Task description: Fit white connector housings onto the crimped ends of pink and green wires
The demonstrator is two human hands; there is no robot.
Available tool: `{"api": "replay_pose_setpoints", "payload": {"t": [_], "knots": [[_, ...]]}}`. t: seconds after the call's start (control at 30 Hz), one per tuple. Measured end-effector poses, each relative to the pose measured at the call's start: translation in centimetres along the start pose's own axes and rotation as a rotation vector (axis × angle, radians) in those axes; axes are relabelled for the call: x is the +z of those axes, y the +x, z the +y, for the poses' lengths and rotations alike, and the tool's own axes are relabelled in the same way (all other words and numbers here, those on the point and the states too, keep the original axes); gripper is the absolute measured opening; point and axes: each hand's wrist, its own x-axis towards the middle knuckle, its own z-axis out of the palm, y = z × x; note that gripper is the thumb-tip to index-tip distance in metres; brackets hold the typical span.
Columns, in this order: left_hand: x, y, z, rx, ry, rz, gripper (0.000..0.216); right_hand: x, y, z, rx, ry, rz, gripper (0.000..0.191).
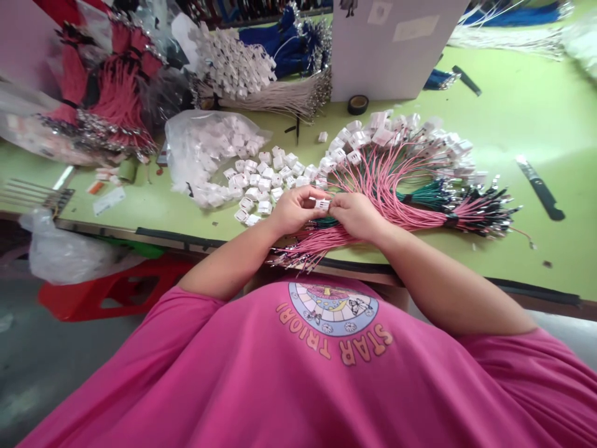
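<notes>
My left hand (pixel 291 210) and my right hand (pixel 357 214) meet at the near edge of the green table (pixel 513 112). Between their fingertips sits a small white plastic connector (pixel 322 203), pinched by both. My right hand also rests on a bundle of pink and green wires (pixel 373 186) that runs under it and off the table edge. Loose white connectors (pixel 261 180) lie just left of my left hand. Finished pink wires with white connectors (pixel 410 134) fan out beyond my right hand.
A clear bag of white connectors (pixel 200 149) lies at the left. Red wire bundles (pixel 112 93), blue wires (pixel 289 43) and white wires (pixel 280 99) pile up at the back. A white box (pixel 392 50), a tape roll (pixel 357 104), a black tool (pixel 541 190) and a red stool (pixel 116 292) are nearby.
</notes>
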Motion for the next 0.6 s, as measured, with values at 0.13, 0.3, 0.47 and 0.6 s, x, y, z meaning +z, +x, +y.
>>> {"api": "replay_pose_setpoints", "payload": {"t": [0.13,0.3,0.47,0.6], "knots": [[0.2,0.1,-0.1,-0.003,0.061,0.032,0.047,0.2,-0.1,-0.1,-0.032,-0.259,0.043,0.026],[-0.5,1.0,0.9,-0.036,0.105,0.068,0.043,-1.2,-1.0,0.4,-0.140,-0.420,0.161,0.033],[-1.8,3.0,1.6,-0.060,0.243,0.060,0.033,-1.0,-1.3,0.7,-0.345,-0.537,0.028,0.033],[-1.9,5.5,1.5,-0.022,0.335,0.019,0.031,-0.3,-0.5,1.1,-0.343,-0.573,-0.135,0.028]]}}
